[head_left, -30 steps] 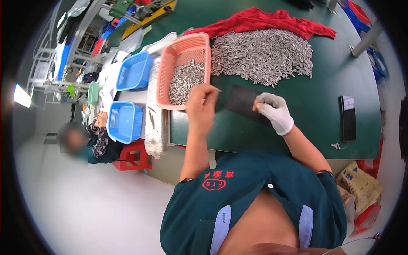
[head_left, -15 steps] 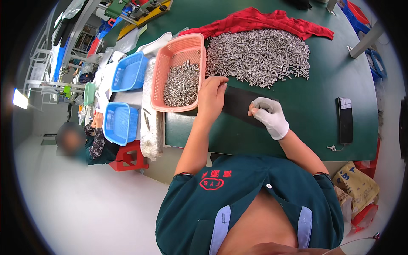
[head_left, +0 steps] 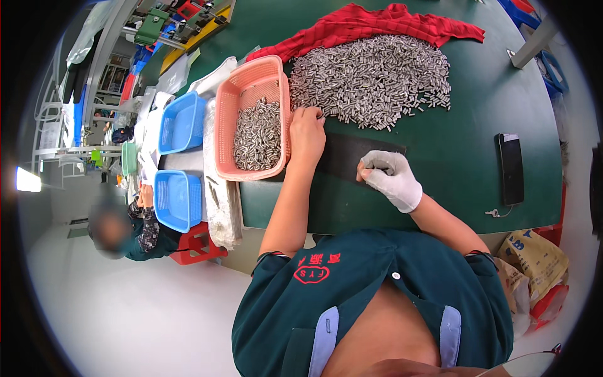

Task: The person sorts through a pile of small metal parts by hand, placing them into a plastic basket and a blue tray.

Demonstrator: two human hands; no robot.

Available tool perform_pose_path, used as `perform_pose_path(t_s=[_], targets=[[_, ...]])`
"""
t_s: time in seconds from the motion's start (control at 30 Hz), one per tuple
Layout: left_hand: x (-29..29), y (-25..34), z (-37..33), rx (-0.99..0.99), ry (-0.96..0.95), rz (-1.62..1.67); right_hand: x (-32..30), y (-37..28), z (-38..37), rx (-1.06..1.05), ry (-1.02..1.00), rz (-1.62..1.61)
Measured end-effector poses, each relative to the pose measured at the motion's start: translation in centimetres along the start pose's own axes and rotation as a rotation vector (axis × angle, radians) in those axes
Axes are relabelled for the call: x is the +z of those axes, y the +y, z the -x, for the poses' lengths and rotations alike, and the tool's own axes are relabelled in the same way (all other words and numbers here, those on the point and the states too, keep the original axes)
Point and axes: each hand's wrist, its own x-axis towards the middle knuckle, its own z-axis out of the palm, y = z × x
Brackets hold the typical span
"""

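My bare left hand (head_left: 306, 137) is at the near left edge of a heap of small silvery metal pins (head_left: 370, 78), close beside the pink basket (head_left: 221, 141). Its fingers curl downward and hide whatever lies under their tips. My right hand (head_left: 394, 180) wears a white glove with bare fingertips and hovers over or rests on a dark flat mat (head_left: 342, 157). Thumb and forefinger there are pinched together; anything between them is too small to make out. More metal pins (head_left: 257, 135) lie inside the pink basket.
Behind the heap lies a red checked cloth (head_left: 377, 25). Two blue baskets (head_left: 182, 122) stand left of the pink one. A black phone (head_left: 510, 168) with a key lies at the right on the green table (head_left: 465, 144). Another person (head_left: 147, 226) sits at the far left.
The view has shifted a little. My left hand has moved slightly away from the pink basket toward the heap's edge, fingers more curled. My right hand stays pinched near the mat.
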Motion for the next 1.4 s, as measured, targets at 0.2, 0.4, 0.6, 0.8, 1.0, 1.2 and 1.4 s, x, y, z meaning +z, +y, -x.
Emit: perform_pose_path(t_s=[0.2,0.4,0.6,0.8,1.0,1.2,1.4], targets=[[-0.3,0.3,0.2,-0.138,-0.11,0.131,-0.1,-0.2,-0.1,0.01,0.006,-0.02],[-1.1,0.8,0.4,-0.2,-0.162,0.172,-0.2,-0.1,-0.3,0.024,0.011,-0.031],[-0.9,0.6,0.7,-0.157,-0.148,0.073,-0.1,0.0,-0.3,0.006,0.003,-0.03],[-1.8,1.7,0.8,-0.294,-0.138,0.309,-0.2,0.2,-0.3,0.008,0.013,-0.034],[-3.7,3.8,1.8,-0.428,-0.183,1.177,-0.2,-0.1,-0.3,-0.026,0.013,-0.026],[-4.6,5.5,2.4,-0.379,-0.238,1.45,-0.4,0.0,-0.3,0.002,0.021,-0.068],[-4.8,5.8,2.9,-0.387,-0.321,1.659,-0.6,0.1,-0.5,-0.009,0.05,-0.093]])
